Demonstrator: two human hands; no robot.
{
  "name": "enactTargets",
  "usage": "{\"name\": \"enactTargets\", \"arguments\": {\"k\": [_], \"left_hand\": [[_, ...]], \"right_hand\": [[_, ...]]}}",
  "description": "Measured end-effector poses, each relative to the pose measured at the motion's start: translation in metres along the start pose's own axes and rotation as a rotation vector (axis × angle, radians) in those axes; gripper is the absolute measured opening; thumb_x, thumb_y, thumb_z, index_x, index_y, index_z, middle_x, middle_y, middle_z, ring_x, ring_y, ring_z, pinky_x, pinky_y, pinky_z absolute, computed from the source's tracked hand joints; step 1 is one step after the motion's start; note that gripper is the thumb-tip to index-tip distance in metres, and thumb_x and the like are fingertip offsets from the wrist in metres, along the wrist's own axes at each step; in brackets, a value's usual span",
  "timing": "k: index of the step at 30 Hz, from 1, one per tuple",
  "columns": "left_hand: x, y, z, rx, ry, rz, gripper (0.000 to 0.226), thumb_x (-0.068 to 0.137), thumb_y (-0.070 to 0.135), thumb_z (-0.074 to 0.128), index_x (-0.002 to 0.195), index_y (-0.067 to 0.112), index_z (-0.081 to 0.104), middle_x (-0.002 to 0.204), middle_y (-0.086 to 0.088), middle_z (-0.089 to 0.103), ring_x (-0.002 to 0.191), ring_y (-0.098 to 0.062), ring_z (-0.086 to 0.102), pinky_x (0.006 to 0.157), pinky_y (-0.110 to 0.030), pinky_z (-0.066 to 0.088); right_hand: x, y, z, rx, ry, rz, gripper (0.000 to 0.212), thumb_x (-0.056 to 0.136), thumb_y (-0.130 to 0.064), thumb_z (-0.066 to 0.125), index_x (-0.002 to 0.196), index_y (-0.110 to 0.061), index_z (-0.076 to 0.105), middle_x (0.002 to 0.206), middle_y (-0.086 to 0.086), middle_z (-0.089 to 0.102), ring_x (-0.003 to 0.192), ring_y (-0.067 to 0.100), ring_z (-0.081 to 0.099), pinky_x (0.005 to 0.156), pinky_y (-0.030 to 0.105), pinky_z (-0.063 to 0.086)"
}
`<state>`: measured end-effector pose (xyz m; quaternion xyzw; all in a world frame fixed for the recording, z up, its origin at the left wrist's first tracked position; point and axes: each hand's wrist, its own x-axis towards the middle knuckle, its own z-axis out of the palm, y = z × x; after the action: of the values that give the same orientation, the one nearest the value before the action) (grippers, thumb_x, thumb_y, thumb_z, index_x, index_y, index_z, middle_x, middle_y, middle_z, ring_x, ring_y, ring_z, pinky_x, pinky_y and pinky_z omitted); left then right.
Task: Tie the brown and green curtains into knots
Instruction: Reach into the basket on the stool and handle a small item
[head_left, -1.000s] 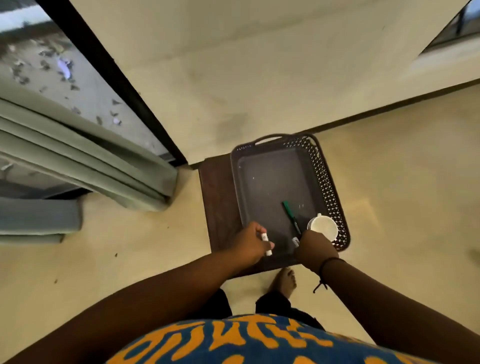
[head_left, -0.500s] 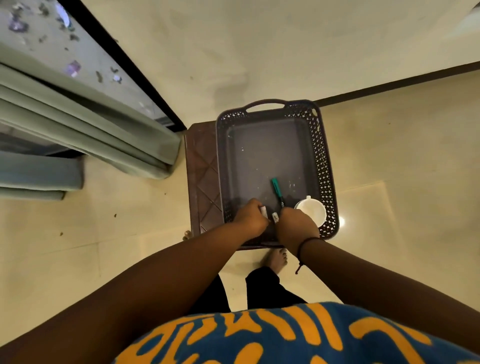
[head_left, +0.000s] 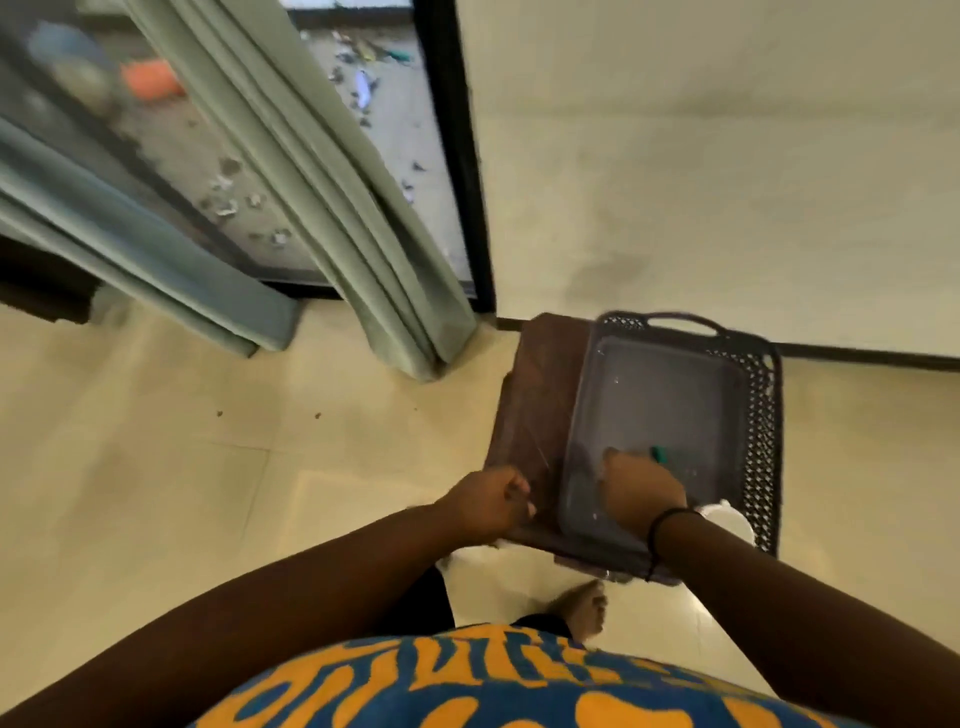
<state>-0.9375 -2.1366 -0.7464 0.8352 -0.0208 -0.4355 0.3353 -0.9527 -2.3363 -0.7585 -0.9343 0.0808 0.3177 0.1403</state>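
The tiled floor (head_left: 156, 467) and a cream wall (head_left: 701, 156) take up most of the blurred head view, with a dark skirting strip (head_left: 857, 358) running where they meet. A black-framed glass door (head_left: 457, 156) stands at the upper left, and the scattered debris beyond the glass is too smeared to identify. The green curtain (head_left: 332, 208) hangs untied in long folds before the glass, its hem reaching the floor just left of the door frame; a second, greyer-green panel (head_left: 130, 244) hangs further left, cut off by the frame edge. No brown curtain can be made out. A brown wooden surface (head_left: 530, 415) stands near the wall and carries a dark perforated plastic tray (head_left: 763, 415) with a looped handle. The person's patterned blue and orange shirt (head_left: 493, 680) fills the bottom edge, and one bare foot (head_left: 582, 608) shows below the surface. The right hand (head_left: 641, 488), with a black band on its wrist, lies over the tray floor, its fingers hidden from this angle, so whether it holds anything cannot be told. The left hand (head_left: 488, 504) is curled into a fist at the near left corner of the surface; anything within it is hidden. A green marker (head_left: 661, 453) pokes out just beyond the right hand, and a white cup (head_left: 730, 519) is half hidden behind that wrist.
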Motion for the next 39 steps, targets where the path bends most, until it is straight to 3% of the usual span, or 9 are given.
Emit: {"name": "enactTargets", "arguments": {"k": [6, 10, 14, 18, 24, 33, 39], "left_hand": [[-0.036, -0.115, -0.117, 0.242, 0.139, -0.061, 0.038, 0.092, 0.04, 0.054, 0.122, 0.018, 0.052, 0.128, -0.004, 0.055, 0.116, -0.021, 0.051, 0.095, -0.029, 0.04], [-0.068, -0.203, -0.204, 0.234, 0.224, -0.146, 0.042, 0.092, 0.043, 0.052, 0.127, 0.022, 0.048, 0.131, -0.002, 0.051, 0.119, -0.02, 0.05, 0.099, -0.031, 0.04], [-0.118, -0.291, -0.285, 0.219, 0.345, -0.228, 0.042, 0.092, 0.041, 0.052, 0.129, 0.022, 0.047, 0.133, -0.002, 0.049, 0.119, -0.022, 0.051, 0.098, -0.032, 0.04], [-0.164, -0.372, -0.348, 0.149, 0.444, -0.361, 0.04, 0.093, 0.042, 0.05, 0.129, 0.023, 0.047, 0.133, -0.002, 0.049, 0.119, -0.022, 0.051, 0.098, -0.033, 0.041], [-0.19, -0.447, -0.426, -0.063, 0.58, -0.468, 0.04, 0.093, 0.042, 0.049, 0.127, 0.021, 0.049, 0.132, -0.004, 0.049, 0.12, -0.022, 0.05, 0.098, -0.031, 0.041], [-0.19, -0.541, -0.611, -0.152, 0.702, -0.602, 0.042, 0.093, 0.041, 0.052, 0.128, 0.018, 0.05, 0.131, -0.006, 0.051, 0.118, -0.023, 0.052, 0.097, -0.032, 0.042], [-0.197, -0.591, -0.724, -0.18, 0.658, -0.714, 0.043, 0.092, 0.042, 0.051, 0.129, 0.019, 0.048, 0.134, -0.005, 0.049, 0.119, -0.023, 0.052, 0.097, -0.029, 0.041]], "right_hand": [[0.024, -0.127, -0.03, -0.231, 0.033, -0.177, 0.037, 0.093, -0.03, 0.042, 0.127, -0.016, 0.049, 0.125, 0.011, 0.057, 0.113, 0.032, 0.054, 0.091, 0.037, 0.046], [0.052, -0.252, -0.03, -0.435, -0.064, -0.222, 0.048, 0.087, -0.031, 0.046, 0.133, -0.018, 0.045, 0.133, 0.008, 0.053, 0.122, 0.031, 0.05, 0.099, 0.043, 0.045], [0.074, -0.396, -0.009, -0.558, -0.213, -0.369, 0.052, 0.092, -0.039, 0.044, 0.139, -0.019, 0.037, 0.146, 0.006, 0.041, 0.132, 0.025, 0.04, 0.108, 0.038, 0.035], [0.083, -0.535, 0.004, -0.606, -0.159, -0.588, 0.043, 0.091, -0.039, 0.045, 0.129, -0.019, 0.047, 0.135, 0.005, 0.051, 0.122, 0.024, 0.049, 0.1, 0.035, 0.042], [0.114, -0.683, 0.008, -0.718, -0.105, -0.784, 0.041, 0.089, -0.041, 0.046, 0.124, -0.02, 0.048, 0.124, 0.003, 0.057, 0.113, 0.024, 0.054, 0.092, 0.035, 0.043], [0.222, -0.898, 0.002, -0.785, -0.111, -0.937, 0.05, 0.088, -0.041, 0.05, 0.132, -0.02, 0.039, 0.133, 0.008, 0.047, 0.123, 0.029, 0.043, 0.1, 0.039, 0.038], [0.266, -1.054, -0.041, -0.729, -0.15, -1.007, 0.058, 0.085, -0.047, 0.053, 0.135, -0.022, 0.037, 0.137, 0.007, 0.044, 0.126, 0.029, 0.04, 0.102, 0.037, 0.036]]}}
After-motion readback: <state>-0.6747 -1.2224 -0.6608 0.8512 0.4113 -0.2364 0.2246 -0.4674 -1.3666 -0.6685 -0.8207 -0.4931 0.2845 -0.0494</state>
